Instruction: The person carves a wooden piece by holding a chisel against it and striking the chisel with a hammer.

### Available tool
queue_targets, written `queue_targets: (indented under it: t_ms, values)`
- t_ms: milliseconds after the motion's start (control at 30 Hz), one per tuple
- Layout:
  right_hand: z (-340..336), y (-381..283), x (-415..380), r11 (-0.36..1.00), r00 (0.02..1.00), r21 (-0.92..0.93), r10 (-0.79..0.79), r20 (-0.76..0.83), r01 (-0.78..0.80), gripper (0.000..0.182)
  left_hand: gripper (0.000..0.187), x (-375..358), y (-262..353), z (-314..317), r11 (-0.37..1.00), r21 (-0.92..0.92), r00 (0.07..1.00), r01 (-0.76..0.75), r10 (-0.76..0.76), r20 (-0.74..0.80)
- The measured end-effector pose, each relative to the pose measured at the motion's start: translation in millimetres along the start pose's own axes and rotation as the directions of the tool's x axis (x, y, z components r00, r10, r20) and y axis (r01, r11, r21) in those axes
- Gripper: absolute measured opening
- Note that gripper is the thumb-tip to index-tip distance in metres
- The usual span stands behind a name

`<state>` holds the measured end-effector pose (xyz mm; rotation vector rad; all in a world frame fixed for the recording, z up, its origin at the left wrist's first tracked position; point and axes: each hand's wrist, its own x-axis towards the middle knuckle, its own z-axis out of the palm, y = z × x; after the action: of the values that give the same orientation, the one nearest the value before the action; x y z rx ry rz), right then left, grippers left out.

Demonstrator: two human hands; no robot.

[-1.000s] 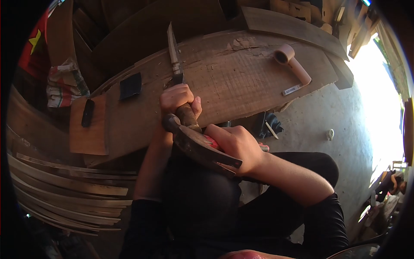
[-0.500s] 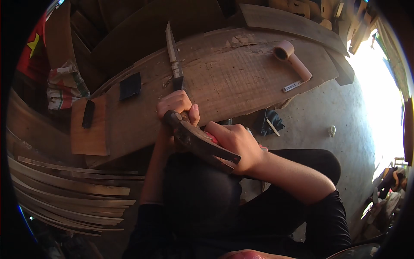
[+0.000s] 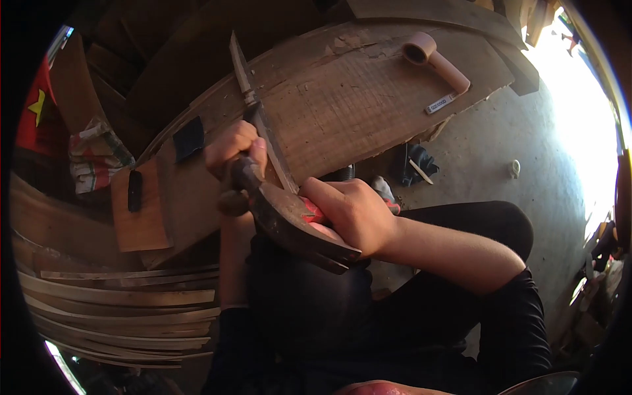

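A narrow wooden strip [image 3: 275, 148] lies across a broad wooden board [image 3: 329, 105]. Beside the strip, my left hand [image 3: 234, 150] is closed around what looks like a chisel [image 3: 253, 110], its dark blade meeting the strip above my fist. My right hand [image 3: 355, 214] grips the red handle of a claw hammer [image 3: 289, 220]. The hammer's head is in front of my left hand, hiding the chisel's handle end; whether they touch I cannot tell.
On the board rest a pinkish tube [image 3: 449, 72], a small labelled strip [image 3: 440, 104], a dark patch [image 3: 189, 139] and a small panel [image 3: 141, 227] with a black object [image 3: 134, 191]. Wooden slats [image 3: 131, 296] are stacked at lower left.
My left hand has shifted left with the chisel, and the strip's lower part now shows. The hammer's head has moved left and its striking end looks larger. The whole view has shifted slightly.
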<state>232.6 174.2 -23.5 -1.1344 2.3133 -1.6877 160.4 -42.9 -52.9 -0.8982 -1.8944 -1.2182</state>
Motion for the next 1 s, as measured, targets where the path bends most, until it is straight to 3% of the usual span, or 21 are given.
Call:
queue_targets:
  t_ms: [67, 133, 200, 300, 367, 700, 733, 833, 867, 900, 933, 1000]
  values:
    - [0, 4, 0, 0.999, 0.999, -0.010, -0.032, -0.016, 0.031, 0.047, 0.024, 3, -14, -12, 0.960, -0.247, 0.969, 0.134, -0.179, -0.169]
    - [2, 6, -1, 0.994, 0.994, -0.016, -0.110, -0.009, 0.110, 0.050, 0.026, 6, -28, -27, 0.874, -0.424, 0.940, 0.236, -0.316, -0.127]
    - [1, 4, -1, 0.996, 0.996, -0.023, -0.090, -0.014, 0.089, 0.050, 0.028, 22, -26, -29, 0.851, -0.444, 0.933, 0.281, -0.351, -0.083]
    - [-1, 3, 0, 0.997, 0.997, -0.011, -0.077, -0.001, 0.077, 0.050, 0.032, 33, -31, -29, 0.858, -0.396, 0.924, 0.328, -0.379, -0.055]
    - [-3, 3, -1, 0.998, 0.998, -0.008, -0.060, 0.029, 0.060, 0.048, 0.030, 38, -32, -29, 0.816, -0.419, 0.908, 0.397, -0.415, 0.052]
    - [-11, 0, 2, 0.999, 0.995, 0.002, 0.037, 0.092, -0.037, 0.044, 0.030, 56, -37, -24, 0.723, -0.486, 0.820, 0.491, -0.571, -0.021]
    - [-18, -7, 8, 1.000, 0.998, 0.030, -0.011, 0.059, 0.009, 0.031, 0.028, 56, -39, -26, 0.713, -0.497, 0.813, 0.494, -0.582, -0.027]
    - [-39, -35, 31, 0.993, 0.990, 0.081, -0.077, -0.114, 0.087, 0.027, 0.021, 53, -44, -33, 0.693, -0.528, 0.795, 0.491, -0.604, -0.053]
    - [-49, -50, 41, 0.984, 0.985, 0.166, -0.040, -0.165, 0.068, 0.037, 0.020, 56, -27, -21, 0.804, -0.405, 0.785, 0.435, -0.559, -0.267]
    - [-58, -66, 51, 0.966, 0.976, 0.251, -0.003, -0.216, 0.058, 0.047, 0.020, 53, -30, -25, 0.776, -0.433, 0.784, 0.458, -0.583, -0.215]
    - [-74, -79, 58, 0.950, 0.987, 0.313, 0.043, -0.158, 0.009, 0.054, 0.019, 50, -37, -26, 0.745, -0.460, 0.783, 0.483, -0.602, -0.153]
    - [-94, -97, 72, 0.930, 0.996, 0.364, 0.078, -0.040, -0.058, 0.059, 0.018, 50, -40, -24, 0.820, -0.279, 0.827, 0.500, -0.547, -0.126]
